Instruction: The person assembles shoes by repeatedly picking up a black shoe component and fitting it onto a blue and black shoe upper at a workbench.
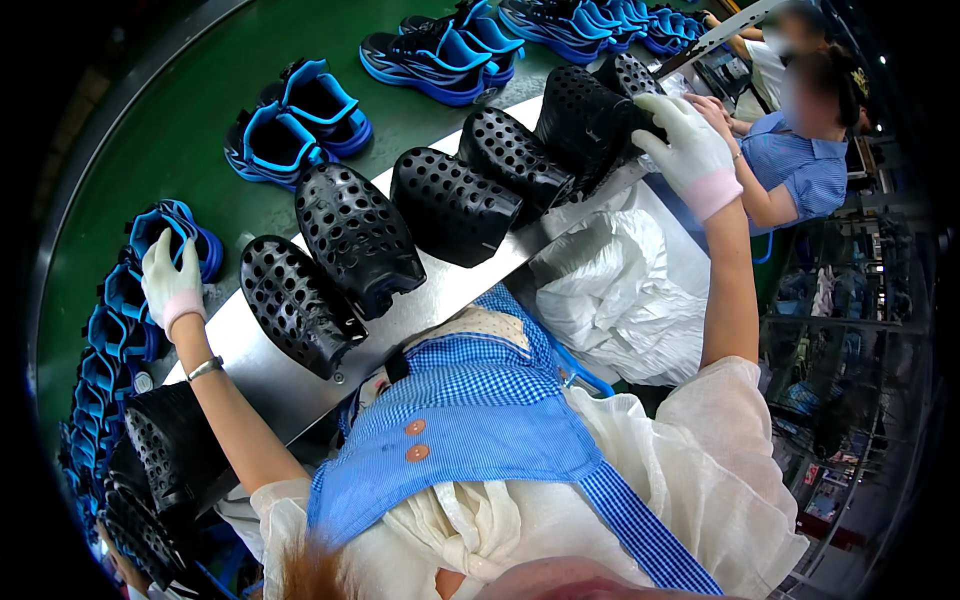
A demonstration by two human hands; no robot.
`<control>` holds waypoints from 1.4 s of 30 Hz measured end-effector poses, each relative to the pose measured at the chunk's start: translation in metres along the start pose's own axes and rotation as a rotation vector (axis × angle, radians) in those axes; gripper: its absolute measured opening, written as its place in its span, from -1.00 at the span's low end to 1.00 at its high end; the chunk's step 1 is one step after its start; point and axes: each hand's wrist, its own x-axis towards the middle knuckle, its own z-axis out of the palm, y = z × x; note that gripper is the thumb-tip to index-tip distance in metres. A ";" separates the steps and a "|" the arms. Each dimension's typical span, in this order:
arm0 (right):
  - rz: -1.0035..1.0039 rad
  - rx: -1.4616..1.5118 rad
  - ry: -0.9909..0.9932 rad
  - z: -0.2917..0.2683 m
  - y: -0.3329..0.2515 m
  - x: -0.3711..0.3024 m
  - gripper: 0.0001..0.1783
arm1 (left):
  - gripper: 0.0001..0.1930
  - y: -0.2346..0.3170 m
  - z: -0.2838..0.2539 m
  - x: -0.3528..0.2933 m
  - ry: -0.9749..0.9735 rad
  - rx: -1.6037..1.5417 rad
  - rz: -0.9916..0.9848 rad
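My left hand (171, 276), in a white glove with a pink cuff, is at a black and blue sports shoe (205, 245) on the green belt. Its fingers are spread over the shoe's opening, with no firm grip visible. My right hand (692, 152), gloved the same way, curls thumb and fingers around the end of a black perforated shoe-shaped form (585, 118). That form lies at the far right of a slanting row on a metal ledge (235, 345). Others in the row are a middle form (450, 200), a long form (350, 230) and a left form (290, 300).
The green belt (140, 130) carries a pair of shoes (300, 125) and several more along its curve. Crumpled white sheeting (620, 290) lies right of my apron. More black forms (165, 450) are stacked at lower left. A co-worker in a blue shirt (800, 180) is at upper right.
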 end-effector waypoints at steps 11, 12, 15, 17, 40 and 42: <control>-0.194 -0.048 -0.282 0.009 0.016 0.052 -0.61 | -0.60 0.020 -0.012 -0.013 -0.040 -0.304 0.187; -0.200 -0.027 -0.312 0.006 0.014 0.056 -0.62 | -0.62 0.021 -0.011 -0.014 -0.041 -0.322 0.201; -0.191 -0.025 -0.344 0.006 0.017 0.064 -0.61 | -0.63 0.025 -0.008 -0.016 -0.063 -0.393 0.206; -0.222 -0.001 -0.337 0.008 0.019 0.067 -0.61 | -0.64 0.026 -0.005 -0.016 -0.052 -0.401 0.214; -0.504 0.937 -0.446 0.038 -0.257 0.139 -0.59 | -0.55 0.089 -0.061 -0.005 -0.765 -2.332 -0.242; -0.483 0.977 -0.529 0.060 -0.268 0.146 -0.50 | -0.63 0.086 -0.054 0.001 -0.568 -2.388 -0.343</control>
